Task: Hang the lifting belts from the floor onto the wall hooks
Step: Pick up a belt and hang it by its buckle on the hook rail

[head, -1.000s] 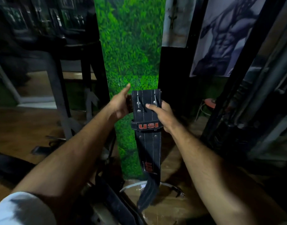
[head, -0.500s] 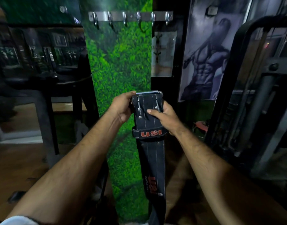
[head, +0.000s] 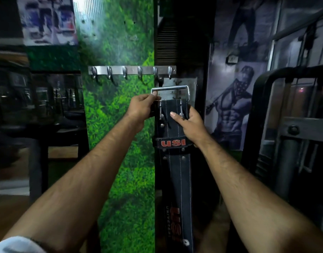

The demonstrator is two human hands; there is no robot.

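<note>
A black leather lifting belt (head: 177, 172) with a red "USI" loop hangs straight down in front of me. My left hand (head: 141, 106) grips its top left edge and pinches the steel buckle frame (head: 170, 88), which is flipped upward. My right hand (head: 189, 123) holds the belt's right side, thumb pressed on the front by the prongs. A steel rail of several hooks (head: 132, 71) is fixed to the green grass-print wall panel just above the buckle. The hooks are bare, and the buckle sits a little below the two right-hand ones.
A dark pillar (head: 182, 42) stands behind the belt. Posters of a muscular figure (head: 232, 110) cover the wall on the right. A black gym machine frame (head: 288, 136) stands at the far right, and a mirror with dark benches (head: 38, 110) fills the left.
Both hands have raised the belt toward the hook rail, and my view has tilted up. The buckle frame has swung from flat against the belt to standing upward.
</note>
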